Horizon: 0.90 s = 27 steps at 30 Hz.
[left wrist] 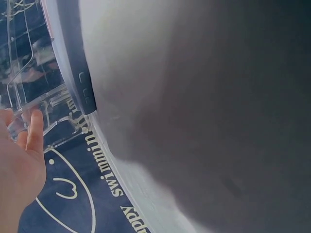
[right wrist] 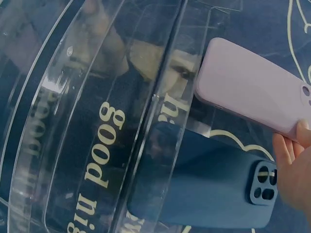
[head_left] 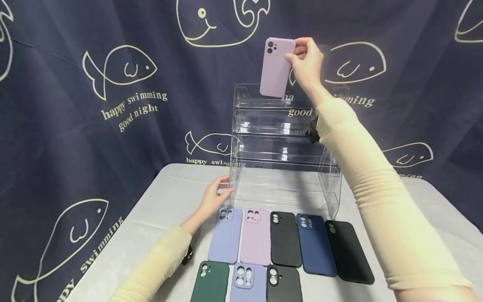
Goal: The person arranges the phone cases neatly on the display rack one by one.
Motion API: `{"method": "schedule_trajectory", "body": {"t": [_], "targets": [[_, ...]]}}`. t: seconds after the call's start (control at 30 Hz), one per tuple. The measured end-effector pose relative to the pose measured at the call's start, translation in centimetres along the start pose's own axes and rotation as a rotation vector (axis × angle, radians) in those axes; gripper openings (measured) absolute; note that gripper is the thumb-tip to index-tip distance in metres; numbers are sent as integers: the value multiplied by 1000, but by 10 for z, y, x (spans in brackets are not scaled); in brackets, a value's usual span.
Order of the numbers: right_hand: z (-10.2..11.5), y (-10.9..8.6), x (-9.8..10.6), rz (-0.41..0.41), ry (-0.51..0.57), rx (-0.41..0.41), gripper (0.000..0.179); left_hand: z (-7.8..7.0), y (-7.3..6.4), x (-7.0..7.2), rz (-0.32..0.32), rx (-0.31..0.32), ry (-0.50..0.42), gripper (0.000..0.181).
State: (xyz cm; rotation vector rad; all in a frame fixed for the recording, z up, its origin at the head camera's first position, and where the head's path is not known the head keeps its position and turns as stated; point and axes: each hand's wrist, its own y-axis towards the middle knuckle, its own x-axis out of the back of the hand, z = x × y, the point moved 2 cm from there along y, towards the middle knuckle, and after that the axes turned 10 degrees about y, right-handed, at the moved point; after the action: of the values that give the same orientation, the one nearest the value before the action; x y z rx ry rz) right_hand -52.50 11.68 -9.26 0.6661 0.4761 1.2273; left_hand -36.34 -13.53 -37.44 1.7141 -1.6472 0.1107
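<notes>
In the head view my right hand point(head_left: 309, 63) pinches a light purple phone case point(head_left: 277, 69) by its right edge, thumb on the back. The case hangs upright over the top tier of a clear acrylic stepped rack point(head_left: 279, 184). Beside it in the right wrist view, a dark blue phone case point(right wrist: 209, 179) stands in a rack slot. My left hand point(head_left: 213, 195) is at the rack's lower left side, its extended fingers touching the clear panel. A periwinkle phone case point(head_left: 225, 237) lies just below that hand.
Phone cases lie in rows before the rack: purple point(head_left: 255, 239), black point(head_left: 285, 241), blue point(head_left: 317, 247), another black point(head_left: 351, 253), green point(head_left: 211, 283), a second periwinkle point(head_left: 250, 291), and dark grey point(head_left: 284, 289). A white cloth point(head_left: 151, 218) covers the table. Behind hangs a navy fish-print curtain point(head_left: 49, 138).
</notes>
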Motion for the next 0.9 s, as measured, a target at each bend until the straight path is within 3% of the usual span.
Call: {"method": "schedule_trajectory", "body": {"t": [0.37,0.6,0.83,0.9], "targets": [[-8,1,-3,17,-77,-150,29,-2,2,-1,4,7,-18,41],[-11,-4,4,-35,-340,29,19,-4,2,-2,9,-3,-17,42],[-11,-7,7,23,-364,41,23,-5,7,0,0,5,2,41],[-13,-8,7,69,-373,35,25,2,11,-2,-3,13,10,41]]}}
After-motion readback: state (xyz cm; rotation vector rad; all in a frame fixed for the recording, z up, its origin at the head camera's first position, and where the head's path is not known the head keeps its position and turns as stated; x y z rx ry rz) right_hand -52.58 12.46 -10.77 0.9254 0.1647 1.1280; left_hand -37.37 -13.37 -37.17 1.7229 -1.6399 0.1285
